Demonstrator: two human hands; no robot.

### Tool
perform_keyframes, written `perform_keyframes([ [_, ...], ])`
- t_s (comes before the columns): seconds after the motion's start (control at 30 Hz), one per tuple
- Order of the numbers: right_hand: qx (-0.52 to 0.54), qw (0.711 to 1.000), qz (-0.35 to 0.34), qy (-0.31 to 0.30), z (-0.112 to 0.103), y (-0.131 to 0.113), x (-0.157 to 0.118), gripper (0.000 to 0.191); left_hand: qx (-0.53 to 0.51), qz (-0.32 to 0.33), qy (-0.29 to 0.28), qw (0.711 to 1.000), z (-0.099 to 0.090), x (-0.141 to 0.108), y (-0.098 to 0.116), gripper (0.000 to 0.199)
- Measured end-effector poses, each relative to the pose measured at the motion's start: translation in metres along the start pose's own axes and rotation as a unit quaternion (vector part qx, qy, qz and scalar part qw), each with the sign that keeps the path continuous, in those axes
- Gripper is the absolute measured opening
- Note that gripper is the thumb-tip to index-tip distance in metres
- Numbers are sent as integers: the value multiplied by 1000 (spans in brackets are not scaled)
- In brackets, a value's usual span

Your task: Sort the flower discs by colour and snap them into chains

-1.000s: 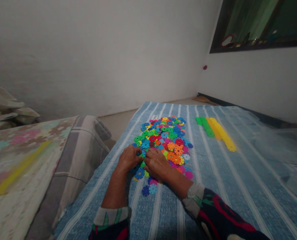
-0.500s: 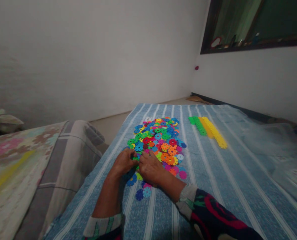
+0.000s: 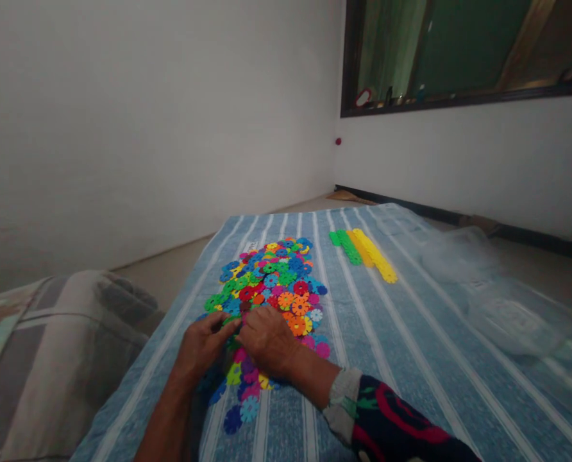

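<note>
A pile of colourful flower-shaped plastic discs (image 3: pixel 286 299) lies on the blue striped cloth. Over its near left part, my left hand (image 3: pixel 202 343) is closed in a pinch, with a green notched disc (image 3: pixel 232 321) showing at its fingertips. My right hand (image 3: pixel 268 341) is closed right beside it, knuckles up, its fingertips meeting the left ones. Whatever the right fingers grip is hidden behind the hand. Below the hands lie a dark blue disc (image 3: pixel 233 419) and a light blue disc (image 3: pixel 249 409).
Right of the pile lie green strips (image 3: pixel 349 248) and yellow strips (image 3: pixel 375 256) of joined discs. Clear plastic containers (image 3: pixel 517 314) stand at the right side of the cloth (image 3: pixel 392 385). A grey covered surface (image 3: pixel 74 346) is at the left, with a wall behind.
My view has turned to the right, so the pile and strips appear further left. Both hands stay together at the pile, fingers still closed.
</note>
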State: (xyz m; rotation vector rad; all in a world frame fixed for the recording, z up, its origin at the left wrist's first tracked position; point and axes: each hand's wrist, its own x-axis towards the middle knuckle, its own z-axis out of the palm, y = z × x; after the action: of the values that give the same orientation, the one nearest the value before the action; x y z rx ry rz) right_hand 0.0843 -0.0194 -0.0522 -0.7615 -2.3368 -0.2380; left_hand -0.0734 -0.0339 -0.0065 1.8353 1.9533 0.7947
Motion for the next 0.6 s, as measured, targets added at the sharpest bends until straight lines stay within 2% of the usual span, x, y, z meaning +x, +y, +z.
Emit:
perform_keyframes([
  [0.13, -1, 999, 33, 9, -15, 13, -9, 19, -85, 44, -32, 995, 11, -6, 23, 38],
  [0.23, -14, 999, 52, -4, -26, 23, -18, 19, -154, 52, -62, 985, 21, -12, 37, 41],
  [0.37, -17, 996, 79, -23, -34, 33, -34, 21, -256, 16, -129, 958, 35, -18, 45, 44],
  [0.6, -5, 994, 100, -35, -41, 39, -52, 22, -339, -52, -186, 921, 47, -23, 49, 43],
])
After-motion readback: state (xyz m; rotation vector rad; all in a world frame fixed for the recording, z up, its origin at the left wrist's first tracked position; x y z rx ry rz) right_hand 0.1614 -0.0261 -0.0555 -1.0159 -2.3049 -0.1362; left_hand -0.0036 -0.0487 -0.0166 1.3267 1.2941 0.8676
